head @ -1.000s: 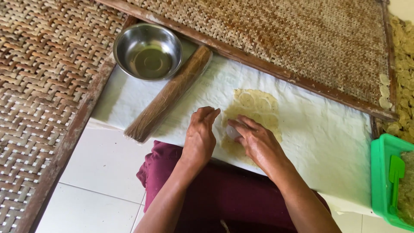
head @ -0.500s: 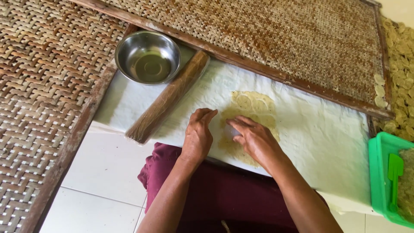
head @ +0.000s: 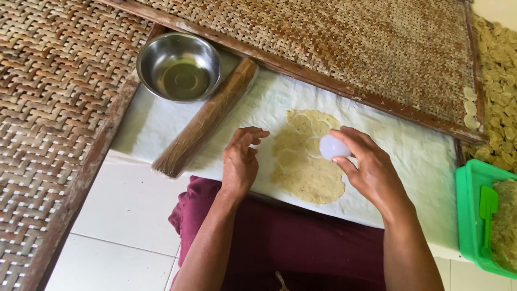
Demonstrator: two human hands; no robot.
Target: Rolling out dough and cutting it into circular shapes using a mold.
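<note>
We are gripping a small round white cutter point(head: 333, 146) in the fingertips of our right hand point(head: 371, 172), holding it over the right side of the flattened dough sheet point(head: 304, 167), which is lying mid-way along the white cloth point(head: 420, 161). Our left hand point(head: 239, 161) is resting open and empty, fingers loosely curled, at the dough's left edge, while a wooden rolling pin point(head: 207, 118) and a steel bowl point(head: 179, 67) are sitting toward the cloth's far left corner.
</note>
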